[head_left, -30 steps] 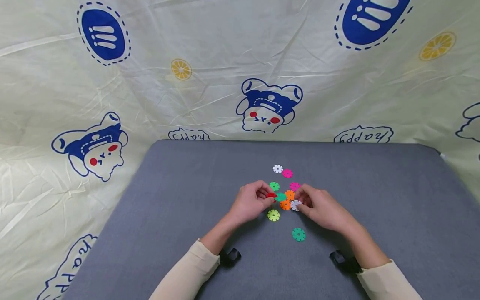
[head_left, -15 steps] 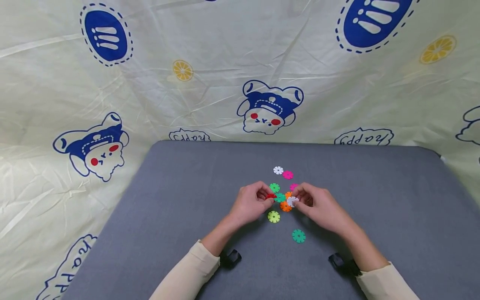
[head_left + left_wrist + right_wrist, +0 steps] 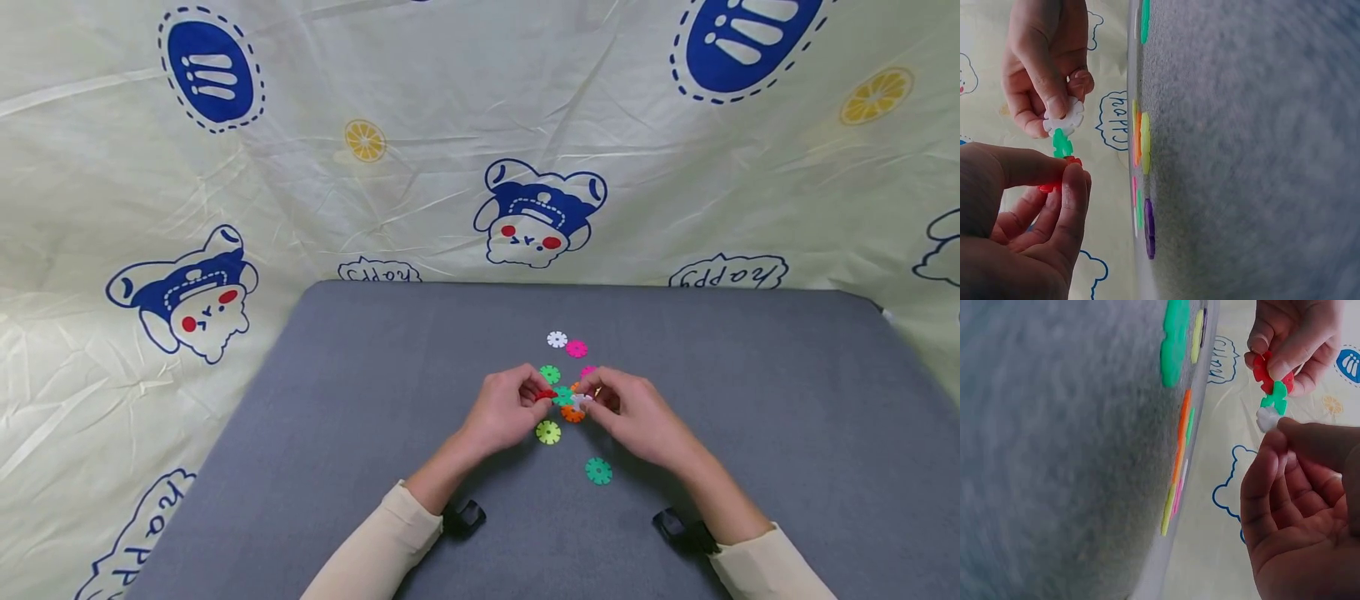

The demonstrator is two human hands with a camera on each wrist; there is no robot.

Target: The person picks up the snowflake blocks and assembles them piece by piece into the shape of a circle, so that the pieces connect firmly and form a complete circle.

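Left hand (image 3: 506, 408), right hand (image 3: 636, 415) facing, pinching discs (image 3: 1074, 117)

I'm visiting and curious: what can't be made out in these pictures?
- Head view: red disc, partly behind left grip.
- Head view: lower pink disc, partly behind right grip.
- Right wrist view: held white disc, partly behind right grip.
- Left wrist view: topmost green disc, cut by top edge.

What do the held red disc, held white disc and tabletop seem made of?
Red disc: probably plastic, smooth; its bright, even colour and notches suggest it. White disc: likely plastic, smooth, with a similarly notched rim. Tabletop: perhaps fabric, matte, showing speckled grey grain close up.
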